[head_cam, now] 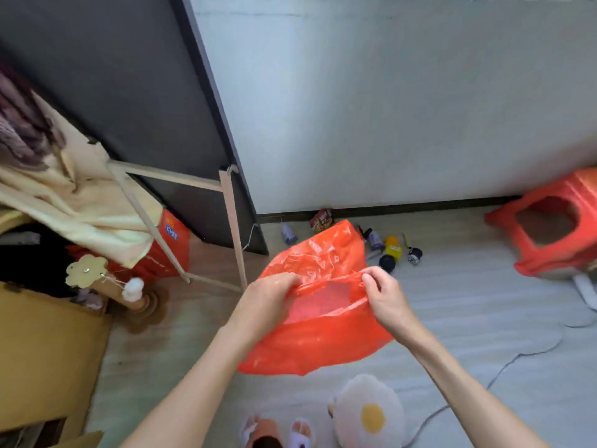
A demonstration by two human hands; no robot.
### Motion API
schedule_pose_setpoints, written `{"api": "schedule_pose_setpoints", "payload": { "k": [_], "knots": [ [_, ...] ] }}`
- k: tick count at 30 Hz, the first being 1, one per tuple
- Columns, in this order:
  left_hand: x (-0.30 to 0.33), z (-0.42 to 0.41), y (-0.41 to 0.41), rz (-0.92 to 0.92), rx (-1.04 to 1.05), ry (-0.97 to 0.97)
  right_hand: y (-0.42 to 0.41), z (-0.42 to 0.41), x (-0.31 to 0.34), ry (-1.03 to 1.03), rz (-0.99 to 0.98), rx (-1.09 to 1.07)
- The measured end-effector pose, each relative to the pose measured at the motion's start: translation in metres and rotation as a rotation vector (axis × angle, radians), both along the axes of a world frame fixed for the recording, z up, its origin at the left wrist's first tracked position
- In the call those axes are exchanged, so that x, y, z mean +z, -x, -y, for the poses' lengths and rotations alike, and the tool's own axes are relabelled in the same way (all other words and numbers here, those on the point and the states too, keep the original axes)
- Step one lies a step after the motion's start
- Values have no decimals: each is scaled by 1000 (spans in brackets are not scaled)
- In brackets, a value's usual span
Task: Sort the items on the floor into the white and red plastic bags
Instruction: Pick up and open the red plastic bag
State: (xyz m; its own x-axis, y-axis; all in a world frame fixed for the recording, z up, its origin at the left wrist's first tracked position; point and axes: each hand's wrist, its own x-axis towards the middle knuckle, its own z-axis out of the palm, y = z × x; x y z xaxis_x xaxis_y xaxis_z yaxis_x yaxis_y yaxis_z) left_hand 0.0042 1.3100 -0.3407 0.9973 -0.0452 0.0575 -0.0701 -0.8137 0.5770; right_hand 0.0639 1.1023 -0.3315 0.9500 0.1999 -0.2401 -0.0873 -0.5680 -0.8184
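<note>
A red plastic bag [318, 334] hangs in front of me, held up off the floor. My left hand [269, 297] pinches its upper edge on the left, and my right hand [384, 294] pinches the same edge on the right. Beyond the bag, small items lie on the floor near the wall: a snack packet [321, 218], a small bottle [288, 234], another bottle [374, 239], a yellow box [393, 250], a black round object [387, 262] and a small black spool [414, 254]. The bag hides part of this group. No white bag is visible.
A red plastic stool [549, 227] lies tipped at the right. A wooden rack [226, 195] draped with cloth stands at the left, with a cardboard box [45, 357] below it. A fried-egg plush [370, 412] sits near my slippered feet [277, 431]. A cable [504, 367] crosses the floor.
</note>
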Motion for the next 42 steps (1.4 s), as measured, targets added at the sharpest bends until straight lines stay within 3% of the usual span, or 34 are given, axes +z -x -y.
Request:
{"api": "schedule_pose_setpoints", "payload": {
  "k": [4,8,12,15,18,26,29,31,33,36,38,40,42],
  "knots": [
    [24,-1,-57,-143,54,340,-43,12,27,22,194,70],
    [32,-16,-127,-141,4,395,-96,16,26,79,274,152],
    [37,-25,-190,-171,20,529,-156,19,22,161,262,25],
    [38,-16,-223,-188,85,645,-193,30,18,356,294,-61],
    [33,-6,-250,-230,146,750,-213,40,20,347,250,-145],
    [27,26,-299,-191,182,694,-270,55,6,207,205,-312],
    [19,46,-308,-224,255,726,-305,60,-2,57,-77,-432],
    [7,62,-316,-200,303,618,-328,67,-4,-214,-384,-491],
    [-9,78,-323,-151,382,537,-349,80,-11,-299,-533,-472],
    [-37,100,-331,-124,511,498,-371,94,-41,-248,-512,-499],
    [-53,111,-335,-117,559,457,-374,100,-67,-85,-360,-462],
    [-72,114,-336,-140,577,412,-370,107,-86,73,-182,-346],
    [-102,107,-334,-165,591,381,-365,116,-112,55,-76,-140]
  ]
}}
